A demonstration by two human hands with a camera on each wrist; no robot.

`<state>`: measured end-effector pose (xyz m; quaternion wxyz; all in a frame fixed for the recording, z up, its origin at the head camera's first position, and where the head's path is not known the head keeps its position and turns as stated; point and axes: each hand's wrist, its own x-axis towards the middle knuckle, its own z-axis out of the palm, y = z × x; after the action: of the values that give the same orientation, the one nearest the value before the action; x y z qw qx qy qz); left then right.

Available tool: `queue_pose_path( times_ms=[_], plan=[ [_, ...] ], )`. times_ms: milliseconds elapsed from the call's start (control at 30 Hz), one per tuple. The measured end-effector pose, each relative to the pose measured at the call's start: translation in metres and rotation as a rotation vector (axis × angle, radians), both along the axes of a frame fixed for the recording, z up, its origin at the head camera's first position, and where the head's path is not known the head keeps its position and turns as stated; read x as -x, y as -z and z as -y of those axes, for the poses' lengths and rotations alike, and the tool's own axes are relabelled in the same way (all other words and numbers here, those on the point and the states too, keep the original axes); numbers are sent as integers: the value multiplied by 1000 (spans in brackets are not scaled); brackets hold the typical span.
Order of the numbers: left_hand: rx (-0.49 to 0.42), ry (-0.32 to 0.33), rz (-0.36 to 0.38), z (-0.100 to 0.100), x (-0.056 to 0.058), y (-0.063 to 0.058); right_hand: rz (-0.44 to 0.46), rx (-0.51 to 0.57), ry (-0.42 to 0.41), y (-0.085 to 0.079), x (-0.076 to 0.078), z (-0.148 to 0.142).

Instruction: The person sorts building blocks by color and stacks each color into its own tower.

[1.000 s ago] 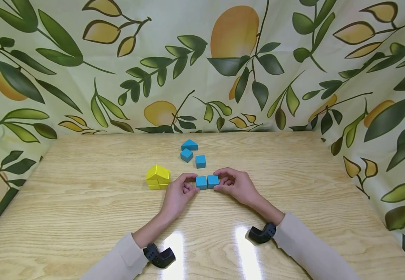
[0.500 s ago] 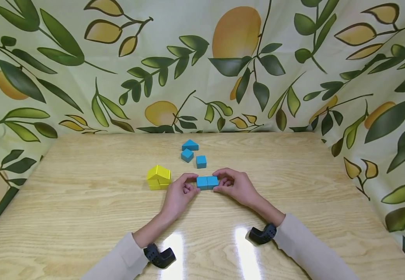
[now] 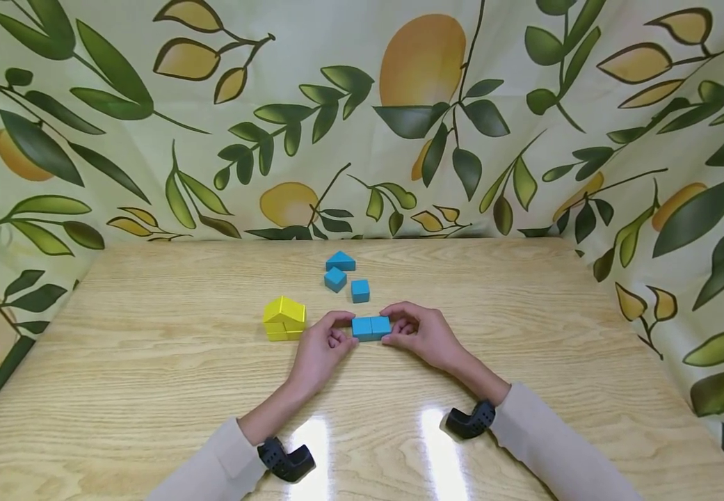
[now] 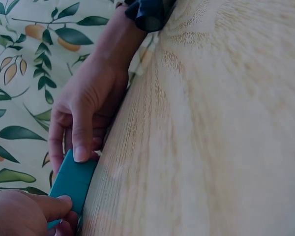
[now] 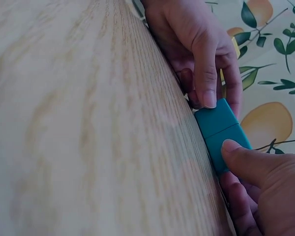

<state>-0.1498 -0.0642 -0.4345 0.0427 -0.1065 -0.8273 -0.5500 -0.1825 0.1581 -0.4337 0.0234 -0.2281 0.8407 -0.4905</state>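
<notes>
Two blue cubes lie side by side on the wooden table, their faces touching. My left hand [image 3: 318, 349] pinches the left blue cube [image 3: 362, 329] between thumb and forefinger. On the other side, my right hand [image 3: 423, 334] holds the right blue cube [image 3: 380, 328] the same way. In the right wrist view a thin seam shows between the cubes, with the right thumb [image 5: 246, 160] on one of them. Close to the left hand stands a small yellow block house [image 3: 284, 319] with a pointed top.
Behind the pair sits a single blue cube [image 3: 359, 291]. Farther back are another blue cube [image 3: 335, 280], turned at an angle, and a blue triangular block [image 3: 340, 261]. A leaf-and-fruit patterned cloth [image 3: 211, 139] rises behind the wooden table [image 3: 493, 278].
One second ago a narrow gap parted the two held cubes; it has closed and they touch. Both hands keep their hold and have barely moved otherwise.
</notes>
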Motion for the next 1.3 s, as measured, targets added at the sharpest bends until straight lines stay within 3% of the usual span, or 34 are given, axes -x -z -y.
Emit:
queue_pose_path(
  times_ms=[133, 333, 433, 633, 900, 1100, 1300],
  plan=[
    [-11, 1, -6, 0, 0, -1, 50, 36, -27, 0, 5, -5],
    [-17, 19, -19, 1, 0, 0, 212, 190, -50, -3, 14, -13],
    [-14, 15, -14, 1, -1, 0, 239, 216, -39, -3, 21, -12],
    [-15, 13, -11, 2, -1, 1, 229, 188, -24, -3, 40, 0],
    [-32, 18, -4, 1, 0, 0, 149, 87, -59, -2, 64, 11],
    [-32, 19, 3, 1, 1, 0, 120, -5, -80, -3, 74, 16],
    [-24, 20, 15, 2, 1, -1, 126, -23, -81, -3, 81, 22]
  ],
)
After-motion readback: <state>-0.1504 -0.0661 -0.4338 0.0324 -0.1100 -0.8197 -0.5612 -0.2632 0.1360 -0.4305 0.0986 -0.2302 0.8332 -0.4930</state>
